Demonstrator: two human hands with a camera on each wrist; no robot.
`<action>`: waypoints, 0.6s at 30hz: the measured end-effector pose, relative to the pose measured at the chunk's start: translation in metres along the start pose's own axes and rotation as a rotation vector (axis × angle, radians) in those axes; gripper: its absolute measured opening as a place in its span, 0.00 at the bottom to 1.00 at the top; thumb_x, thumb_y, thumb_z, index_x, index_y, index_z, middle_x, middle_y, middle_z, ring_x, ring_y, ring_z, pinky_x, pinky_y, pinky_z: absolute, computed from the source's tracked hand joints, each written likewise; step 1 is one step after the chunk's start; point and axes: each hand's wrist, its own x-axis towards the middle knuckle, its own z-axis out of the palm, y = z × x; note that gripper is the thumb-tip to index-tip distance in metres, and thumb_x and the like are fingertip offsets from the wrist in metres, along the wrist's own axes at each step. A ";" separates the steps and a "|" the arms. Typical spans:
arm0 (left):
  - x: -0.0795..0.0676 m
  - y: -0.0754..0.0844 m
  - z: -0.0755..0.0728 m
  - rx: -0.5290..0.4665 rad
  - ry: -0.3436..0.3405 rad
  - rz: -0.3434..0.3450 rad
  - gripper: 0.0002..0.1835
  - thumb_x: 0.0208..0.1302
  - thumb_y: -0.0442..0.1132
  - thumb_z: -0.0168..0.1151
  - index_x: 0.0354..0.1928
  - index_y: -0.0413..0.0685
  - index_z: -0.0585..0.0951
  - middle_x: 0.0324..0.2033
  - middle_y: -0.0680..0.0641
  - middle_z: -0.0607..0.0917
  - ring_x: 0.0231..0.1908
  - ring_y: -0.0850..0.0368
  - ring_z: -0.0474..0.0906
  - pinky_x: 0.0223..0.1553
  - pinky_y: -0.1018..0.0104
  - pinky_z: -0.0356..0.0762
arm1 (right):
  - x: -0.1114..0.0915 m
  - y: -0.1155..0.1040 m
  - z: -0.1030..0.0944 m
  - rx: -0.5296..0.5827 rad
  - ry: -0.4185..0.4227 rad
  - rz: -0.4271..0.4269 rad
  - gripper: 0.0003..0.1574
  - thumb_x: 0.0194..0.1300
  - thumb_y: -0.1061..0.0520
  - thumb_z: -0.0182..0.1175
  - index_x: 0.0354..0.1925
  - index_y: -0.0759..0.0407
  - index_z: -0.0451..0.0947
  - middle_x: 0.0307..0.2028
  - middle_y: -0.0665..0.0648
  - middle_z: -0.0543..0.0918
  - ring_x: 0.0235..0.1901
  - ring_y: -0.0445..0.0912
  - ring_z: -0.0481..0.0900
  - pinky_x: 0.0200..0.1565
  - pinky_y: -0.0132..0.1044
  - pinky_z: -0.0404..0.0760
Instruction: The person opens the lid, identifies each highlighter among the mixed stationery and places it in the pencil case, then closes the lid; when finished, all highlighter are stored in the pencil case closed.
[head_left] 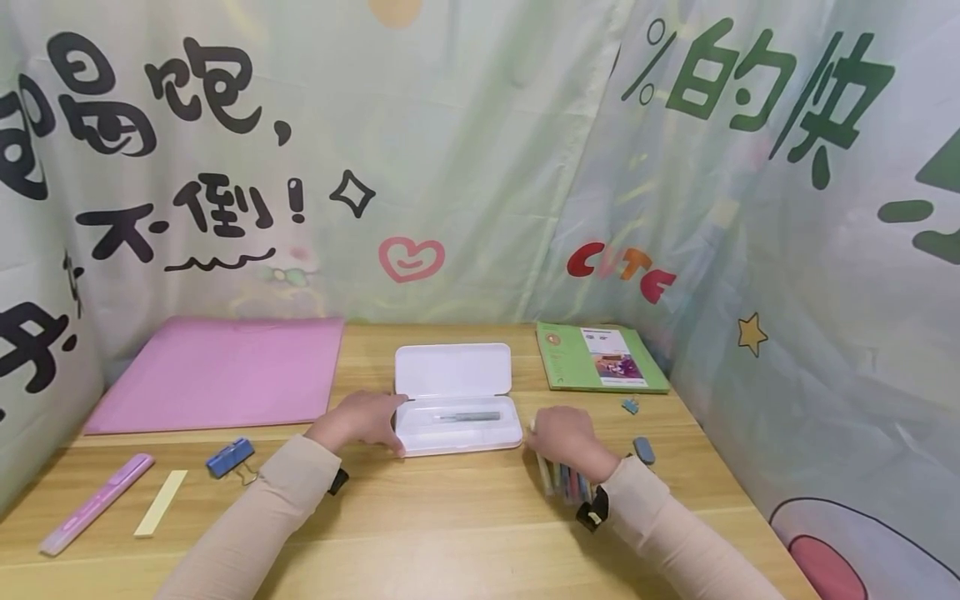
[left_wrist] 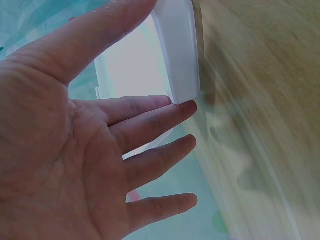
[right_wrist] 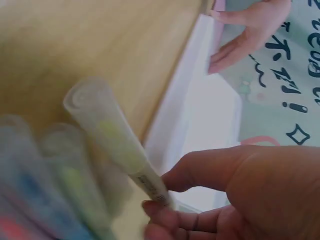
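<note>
A white pencil case stands with its lid folded back, a slim grey pen lying inside. At its left end is my left hand, fingers straight and spread. In the left wrist view its thumb and two fingertips touch the case's edge and corner. Beside the right end, my right hand pinches a marker with a translucent, pale yellow barrel between thumb and fingers. Several more markers with coloured barrels lie on the table under this hand, partly hidden by it.
A pink folder lies back left and a green book back right. Farther left are a purple pen-like stick, a yellow strip and a blue binder clip. A small clip and a blue-grey eraser-like block lie right.
</note>
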 end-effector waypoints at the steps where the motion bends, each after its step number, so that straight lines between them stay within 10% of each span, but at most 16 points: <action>1: 0.000 0.000 0.000 -0.002 0.002 0.003 0.48 0.33 0.59 0.69 0.60 0.46 0.64 0.53 0.43 0.71 0.51 0.45 0.66 0.50 0.50 0.61 | 0.001 -0.001 -0.002 0.015 0.018 -0.002 0.22 0.53 0.44 0.52 0.10 0.52 0.65 0.10 0.50 0.67 0.13 0.44 0.65 0.14 0.39 0.64; 18: 0.000 -0.002 0.001 -0.009 -0.004 -0.008 0.49 0.34 0.59 0.68 0.61 0.48 0.63 0.54 0.45 0.70 0.53 0.47 0.65 0.52 0.50 0.60 | 0.045 -0.057 -0.008 -0.009 0.310 -0.452 0.11 0.55 0.55 0.53 0.39 0.51 0.75 0.25 0.48 0.73 0.14 0.39 0.65 0.11 0.30 0.62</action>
